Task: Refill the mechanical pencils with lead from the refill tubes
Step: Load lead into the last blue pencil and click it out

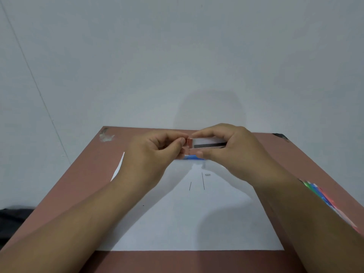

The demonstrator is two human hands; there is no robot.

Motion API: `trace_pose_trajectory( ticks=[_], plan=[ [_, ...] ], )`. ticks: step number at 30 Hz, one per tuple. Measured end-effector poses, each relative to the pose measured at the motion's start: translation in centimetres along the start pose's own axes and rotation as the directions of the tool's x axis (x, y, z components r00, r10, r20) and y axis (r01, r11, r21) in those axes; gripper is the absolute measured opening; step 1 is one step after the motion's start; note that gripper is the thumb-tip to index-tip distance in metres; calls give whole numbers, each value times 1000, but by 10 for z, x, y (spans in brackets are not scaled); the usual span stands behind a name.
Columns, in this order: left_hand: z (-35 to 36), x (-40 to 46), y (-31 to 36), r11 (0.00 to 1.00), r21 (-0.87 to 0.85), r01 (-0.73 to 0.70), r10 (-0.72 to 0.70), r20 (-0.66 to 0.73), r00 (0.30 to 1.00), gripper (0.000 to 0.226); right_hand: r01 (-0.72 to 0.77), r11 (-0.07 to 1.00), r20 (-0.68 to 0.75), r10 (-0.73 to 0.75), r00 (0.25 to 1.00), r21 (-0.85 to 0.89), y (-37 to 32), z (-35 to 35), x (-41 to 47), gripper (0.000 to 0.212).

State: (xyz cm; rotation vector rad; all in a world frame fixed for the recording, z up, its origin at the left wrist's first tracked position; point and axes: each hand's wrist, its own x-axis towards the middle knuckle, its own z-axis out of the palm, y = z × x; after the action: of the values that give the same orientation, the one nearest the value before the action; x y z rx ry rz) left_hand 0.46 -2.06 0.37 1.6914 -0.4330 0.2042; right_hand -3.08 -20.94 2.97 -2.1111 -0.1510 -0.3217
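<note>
above white paper [197, 223], hands [189, 148] pinching lead refill tube [206, 143]

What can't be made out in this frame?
Head view only:
- Blue pencil: mostly hidden behind both hands.
- Refill tube: far end covered by the right hand; lead count too blurred.
- Red cap: on or off, unclear under the left hand.
- Coloured pencils: hidden by the right forearm.
</note>
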Motion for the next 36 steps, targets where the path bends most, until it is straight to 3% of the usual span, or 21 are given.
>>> trace_pose_trajectory(
  ticks=[2, 6, 10, 14, 17, 21, 23, 26, 30, 36],
  plan=[
    [-1, 1, -1, 999, -19, 47, -47, -8, 999, 19, 40, 998, -5, -40, 999, -52, 0, 1, 1, 29],
    [0, 3, -3, 990, -106, 95, -97, -17, 995, 16, 92, 943, -26, -106, 994, -319, 5, 2, 3, 32],
    [0, 4, 1, 926, -333, 179, -174, 46, 984, 19, 54, 923, -41, -75, 996, -380, 8, 5, 4, 25],
    [-1, 9, -3, 770, -529, 357, -311, 176, 934, 55, -81, 984, -139, 59, 989, -160, 14, 7, 7, 15],
    [-3, 11, -4, 655, -543, 526, -403, 338, 851, 68, -175, 985, -196, 174, 965, 14, 13, 9, 9, 23],
    [-7, 11, -3, 585, -530, 614, -435, 434, 789, 80, -227, 963, -215, 255, 943, 146, 13, 9, 11, 24],
    [-8, 12, -3, 571, -536, 621, -437, 442, 783, 83, -172, 981, -231, 189, 954, 92, 16, 7, 10, 23],
    [-10, 11, -2, 526, -556, 643, -436, 473, 766, 89, 9, 990, -240, -42, 970, -138, 18, 4, 8, 33],
    [-9, 9, 1, 508, -536, 674, -421, 529, 737, 95, 264, 803, -200, -424, 883, -535, 30, 7, 13, 43],
    [-8, 7, 3, 497, -535, 683, -389, 567, 727, 95, 373, 658, -133, -585, 800, -654, 36, 10, 14, 46]
  ],
)
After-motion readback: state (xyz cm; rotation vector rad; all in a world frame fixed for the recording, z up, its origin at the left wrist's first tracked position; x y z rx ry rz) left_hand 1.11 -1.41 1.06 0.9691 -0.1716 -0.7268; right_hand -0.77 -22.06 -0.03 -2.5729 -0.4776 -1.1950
